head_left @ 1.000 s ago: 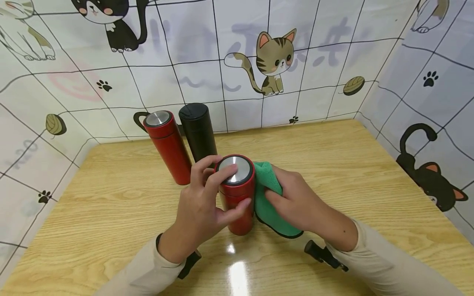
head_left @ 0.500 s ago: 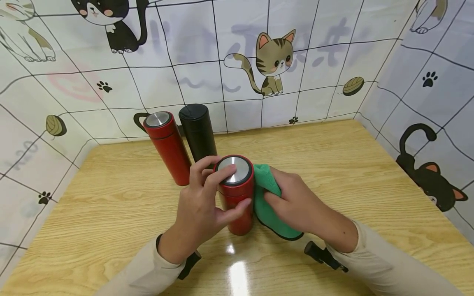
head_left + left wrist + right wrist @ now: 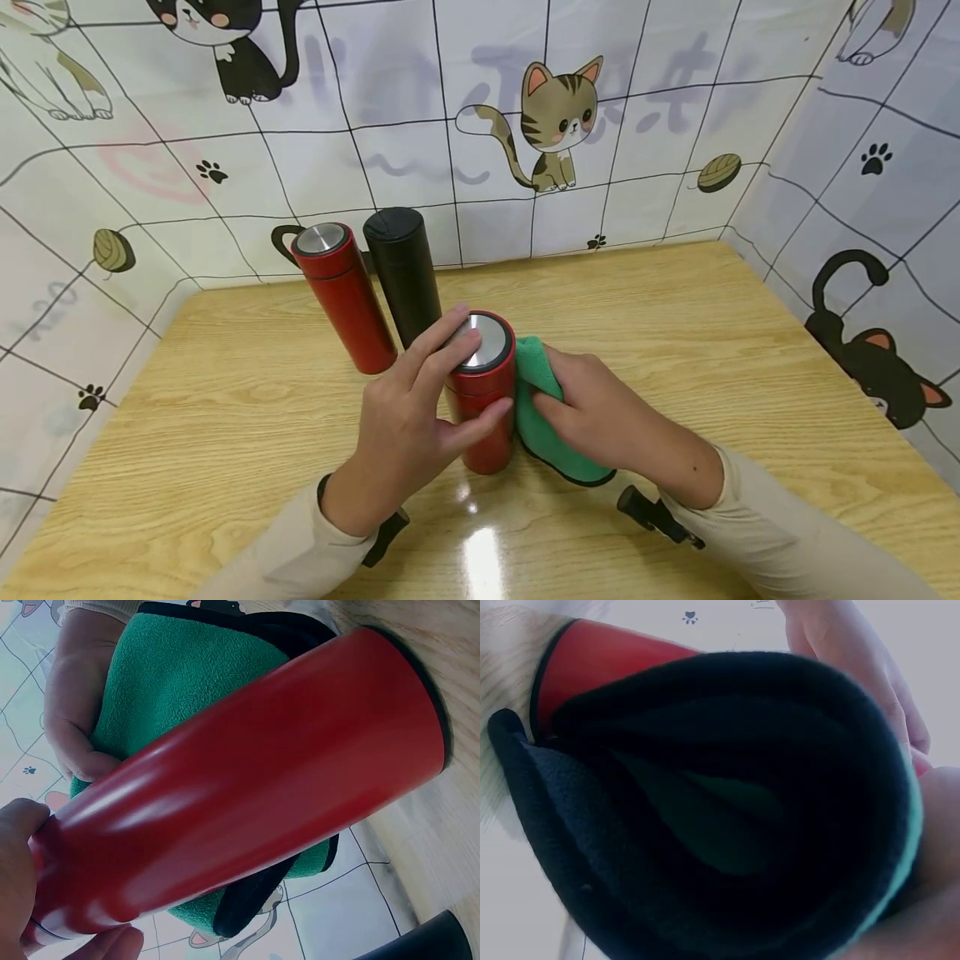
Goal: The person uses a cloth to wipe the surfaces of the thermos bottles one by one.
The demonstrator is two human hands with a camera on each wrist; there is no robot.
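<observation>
A red thermos (image 3: 486, 385) with a brushed-metal lid top stands upright near the middle of the table. My left hand (image 3: 401, 425) grips it around the lid end, fingers over the top and thumb across the front. From the right, my right hand (image 3: 600, 408) holds a folded green cloth (image 3: 542, 433) with black edging against the thermos's side. The left wrist view shows the smooth red body (image 3: 247, 780) with the cloth (image 3: 180, 675) behind it. In the right wrist view the dark folds of the cloth (image 3: 727, 802) cover most of the thermos.
Behind and to the left stand another red thermos (image 3: 347, 308) and a black bottle (image 3: 405, 275); a dark strap loop (image 3: 282, 242) shows beside the red one. A cat-patterned curtain (image 3: 405, 167) borders the wooden table (image 3: 247, 433) at the back and sides.
My left hand's upper fingers have straightened and shifted across the lid's rim. My right hand and the cloth have moved slightly left and down; the thermos stays in place.
</observation>
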